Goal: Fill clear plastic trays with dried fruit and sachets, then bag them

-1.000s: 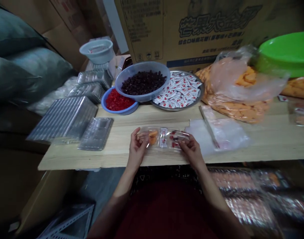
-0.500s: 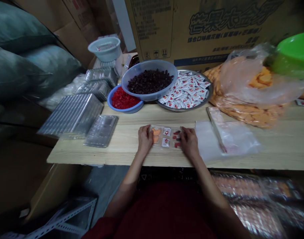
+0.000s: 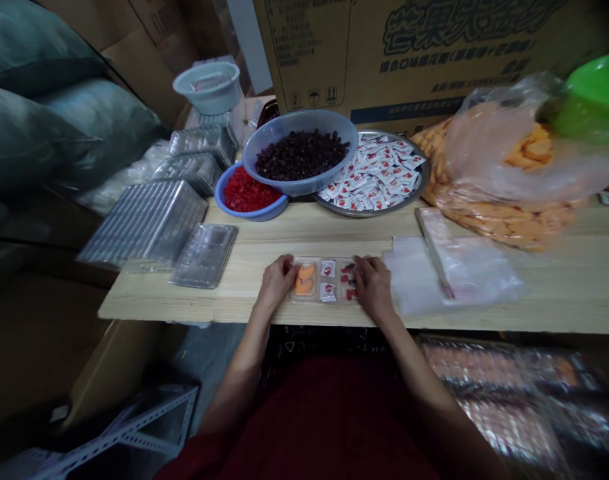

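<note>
A clear plastic compartment tray lies near the front edge of the table, with my hands at its two ends. Orange candy pieces fill its left section, small white printed sachets its middle, and red and dark pieces its right. My left hand is closed on the left end, thumb and fingers at the rim. The right end is gripped by my right hand, whose fingers partly cover the red and dark pieces.
Behind stand a basin of dark pieces, a blue bowl of red pieces and a metal pan of sachets. Stacked empty trays are at left. Plastic sleeves and a bag of orange pieces lie at right.
The tray and both hands have shifted a little to the left. My left hand has moved outward, showing more of the orange pieces. The camera view has tilted slightly.
</note>
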Available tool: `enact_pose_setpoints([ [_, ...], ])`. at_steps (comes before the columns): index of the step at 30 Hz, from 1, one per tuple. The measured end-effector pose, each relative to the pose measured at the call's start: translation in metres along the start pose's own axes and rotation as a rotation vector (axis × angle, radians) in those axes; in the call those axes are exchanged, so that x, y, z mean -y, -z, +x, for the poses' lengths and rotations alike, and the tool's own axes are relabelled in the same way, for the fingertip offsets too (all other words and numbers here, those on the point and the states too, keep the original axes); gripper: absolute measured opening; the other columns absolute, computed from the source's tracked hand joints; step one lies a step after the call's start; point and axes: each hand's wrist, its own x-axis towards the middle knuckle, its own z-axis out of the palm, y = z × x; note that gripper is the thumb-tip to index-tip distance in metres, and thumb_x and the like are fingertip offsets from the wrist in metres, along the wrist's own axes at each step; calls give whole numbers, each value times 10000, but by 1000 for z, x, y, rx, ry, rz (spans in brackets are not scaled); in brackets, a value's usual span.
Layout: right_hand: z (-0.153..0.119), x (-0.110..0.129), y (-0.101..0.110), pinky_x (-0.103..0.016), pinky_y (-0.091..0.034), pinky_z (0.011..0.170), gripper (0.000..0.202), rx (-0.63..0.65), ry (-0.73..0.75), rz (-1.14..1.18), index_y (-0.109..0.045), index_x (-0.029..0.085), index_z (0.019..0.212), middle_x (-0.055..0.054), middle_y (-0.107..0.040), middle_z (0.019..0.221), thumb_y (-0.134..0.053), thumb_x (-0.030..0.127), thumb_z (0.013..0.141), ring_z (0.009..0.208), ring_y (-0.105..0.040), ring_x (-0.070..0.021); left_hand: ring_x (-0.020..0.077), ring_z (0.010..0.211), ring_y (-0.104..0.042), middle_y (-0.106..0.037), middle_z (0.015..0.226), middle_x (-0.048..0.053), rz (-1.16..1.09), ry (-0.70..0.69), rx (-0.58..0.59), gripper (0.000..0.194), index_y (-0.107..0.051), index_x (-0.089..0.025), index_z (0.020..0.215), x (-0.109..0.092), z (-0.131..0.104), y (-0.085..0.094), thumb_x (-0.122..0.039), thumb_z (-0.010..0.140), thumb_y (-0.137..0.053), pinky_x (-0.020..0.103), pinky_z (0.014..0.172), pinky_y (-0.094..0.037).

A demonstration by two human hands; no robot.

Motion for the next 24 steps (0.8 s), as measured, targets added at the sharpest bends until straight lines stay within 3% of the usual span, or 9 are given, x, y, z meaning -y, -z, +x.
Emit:
enact_pose_setpoints([
  [7,-18,6,-5,-438,-375,900,379,-53,-68,-33,-648,189,1313,-136,-599,1164,-439,307,1019,1079,-532,-284,161,736,-626,-693,847,37,-328,73,65,522,-641,-132,1253,8,-19,-11,-383,804,-736,278,682,-477],
  [12,-19,-1,-7,-438,-398,929,369,-106,-53,101,-657,188,1292,-117,-603,1111,-457,336,1019,1069,-553,-264,125,663,-534,-602,721,-13,-405,61,121,298,-694,-152,947,6,-22,-10,-407,802,-744,252,637,-410],
  [15,-18,-2,-5,-448,-415,940,370,-124,-37,151,-663,175,1278,-116,-620,1079,-464,349,1019,1047,-564,-260,118,710,-558,-618,766,-10,-536,67,116,287,-649,-161,871,-4,-26,-9,-399,783,-783,241,678,-437],
  [17,-17,-2,-4,-452,-429,946,373,-131,-25,192,-663,164,1271,-118,-631,1062,-470,359,1018,1033,-573,-255,128,780,-621,-667,847,6,-723,128,145,337,-619,-168,910,-14,-30,-12,-408,770,-810,252,743,-486],
  [20,-17,-2,-2,-448,-456,948,371,-124,-46,271,-667,168,1253,-113,-644,1051,-476,378,1014,1020,-586,-244,177,848,-705,-729,930,41,-1013,287,276,431,-605,-176,1005,-27,-37,-17,-417,743,-848,315,797,-553],
  [24,-18,4,3,-400,-521,870,486,-127,-232,510,-605,178,1339,-91,-653,1045,-580,470,952,910,-608,-209,190,827,-742,-770,969,69,-1183,408,280,476,-660,-161,1078,-39,-40,-15,-362,710,-885,313,788,-589],
])
